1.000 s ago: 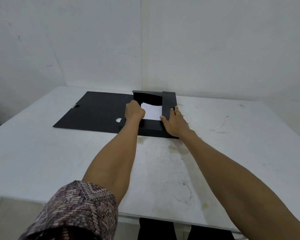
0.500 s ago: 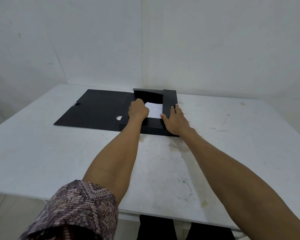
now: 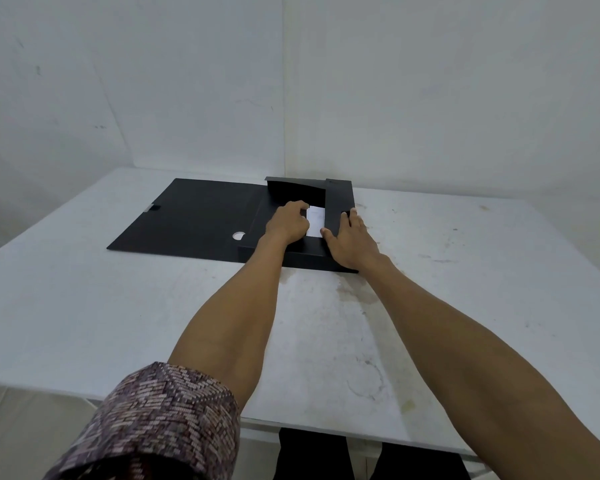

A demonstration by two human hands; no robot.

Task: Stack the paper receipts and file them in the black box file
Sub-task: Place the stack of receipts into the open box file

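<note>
Open black cardboard box file [image 3: 194,216] on stained white table [image 3: 84,306]. White paper receipts [image 3: 315,221] inside tray. Left hand [image 3: 288,221] curled, pressing receipts; right hand [image 3: 352,239] flat, steadying the wall.

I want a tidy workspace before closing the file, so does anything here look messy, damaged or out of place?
Nothing is spilled or broken. The white table carries brownish stains and scuffs in front of the black box file; the receipts lie inside it.
</note>
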